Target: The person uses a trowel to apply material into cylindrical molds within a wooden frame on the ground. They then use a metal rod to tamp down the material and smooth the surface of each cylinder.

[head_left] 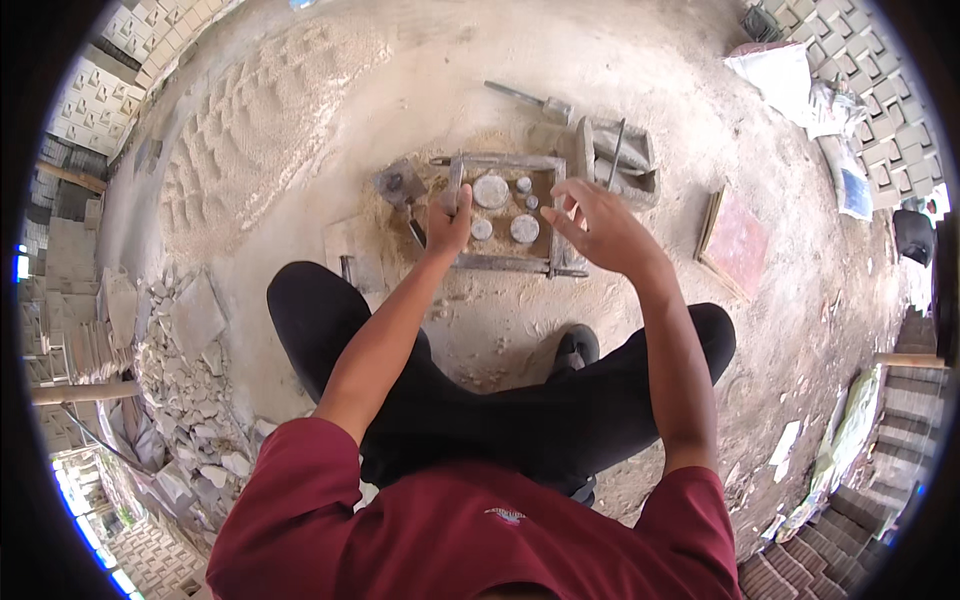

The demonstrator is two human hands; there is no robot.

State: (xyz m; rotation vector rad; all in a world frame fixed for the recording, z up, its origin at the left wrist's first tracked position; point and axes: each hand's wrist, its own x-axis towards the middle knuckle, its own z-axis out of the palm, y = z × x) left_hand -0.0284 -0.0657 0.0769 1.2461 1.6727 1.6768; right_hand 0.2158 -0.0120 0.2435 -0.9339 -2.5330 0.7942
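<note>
A rectangular wooden mould frame (510,160) lies on the sandy ground before me. Inside it, several round pale grey discs (491,191) of different sizes rest on a brownish surface. My left hand (450,222) is closed around the frame's left rail, thumb on the inner side. Over the right rail is my right hand (597,222), its fingers bent and apart with nothing visible in them; whether the fingertips touch the wood I cannot tell. Close to my left hand, a trowel (398,183) with a dusty square blade lies beside the frame.
Beyond the frame's far right corner stands a grey trough (652,150) with a stick-like tool in it. A long-handled tool (530,97) lies behind. A reddish board (735,245) rests at right, ridged sand (250,130) at far left, rubble (190,390) at near left.
</note>
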